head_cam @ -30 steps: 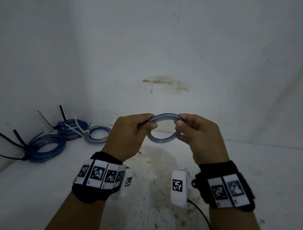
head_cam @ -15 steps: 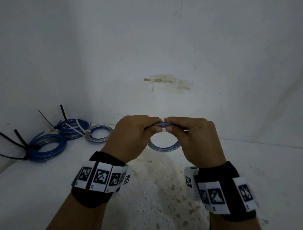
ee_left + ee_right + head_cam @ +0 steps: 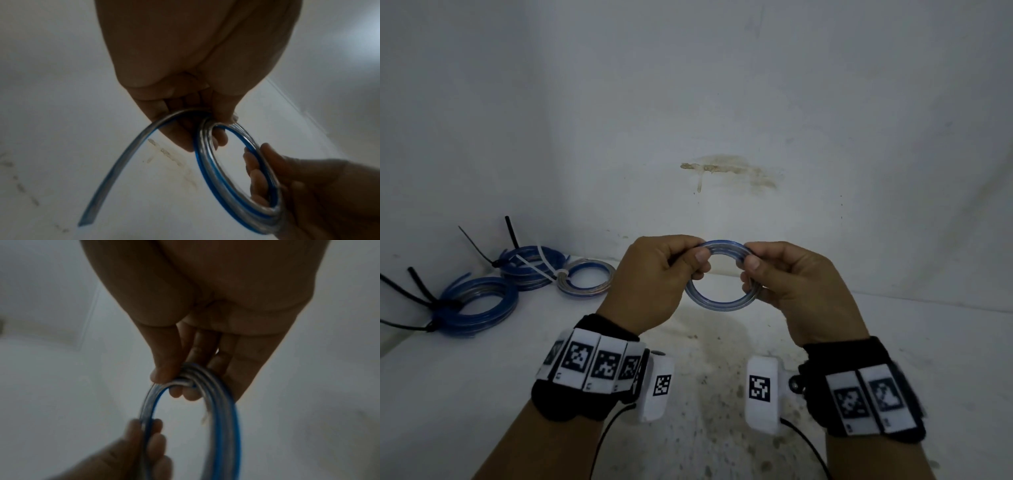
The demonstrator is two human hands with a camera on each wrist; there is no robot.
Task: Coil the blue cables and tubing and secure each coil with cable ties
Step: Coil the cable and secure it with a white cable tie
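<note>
A small coil of clear tubing with a blue stripe [image 3: 722, 303] hangs in the air between both hands, above the white surface. My left hand [image 3: 671, 270] pinches its upper left side, thumb on top. My right hand [image 3: 777, 274] grips the upper right side, fingers curled through the ring. In the left wrist view the coil [image 3: 216, 170] shows several turns, and a loose tail of tubing [image 3: 115, 170] curves down and left from my left fingers [image 3: 185, 139]. The right wrist view shows the turns [image 3: 218, 426] bunched under my right thumb. No cable tie is on this coil.
Three tied coils lie at the left by the wall: a blue one with black ties [image 3: 472, 306], a blue one with black and white ties [image 3: 530, 267], and a paler small one [image 3: 587, 282]. The stained white surface [image 3: 705, 394] spreads below my hands.
My hands met at the top of the coil half a second ago and have since drawn apart again, the right sliding back round to the coil's right side. The coil looks rounder.
</note>
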